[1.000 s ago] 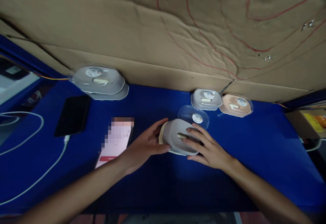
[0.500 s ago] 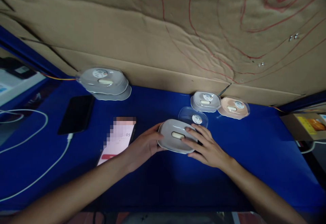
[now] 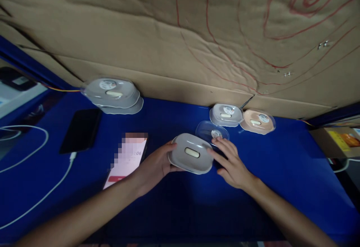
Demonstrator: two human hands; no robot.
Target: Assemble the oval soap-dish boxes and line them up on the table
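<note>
My left hand [image 3: 159,164] grips the left end of a grey rounded box [image 3: 180,159], thumb on top and fingers below. The box is tilted towards me, and a cream oval piece [image 3: 192,152] sits in the middle of its top. My right hand [image 3: 232,163] is open at the box's right end, fingers spread. Its index fingertip is at the box's edge; I cannot tell whether it touches. Beyond the box lies a clear plastic lid [image 3: 206,131] with a round white label, partly behind my right fingers.
At the back stand a lidded grey box [image 3: 222,120], a lidded peach box [image 3: 254,127] and stacked grey boxes [image 3: 120,97]. A lit phone [image 3: 128,164] and a dark phone [image 3: 81,129] with a white cable [image 3: 57,189] lie left on the blue table. Cardboard [image 3: 126,41] walls the back.
My right hand has drawn back off the top of the grey box to its right end. My left hand keeps hold of the box, which has shifted slightly left.
</note>
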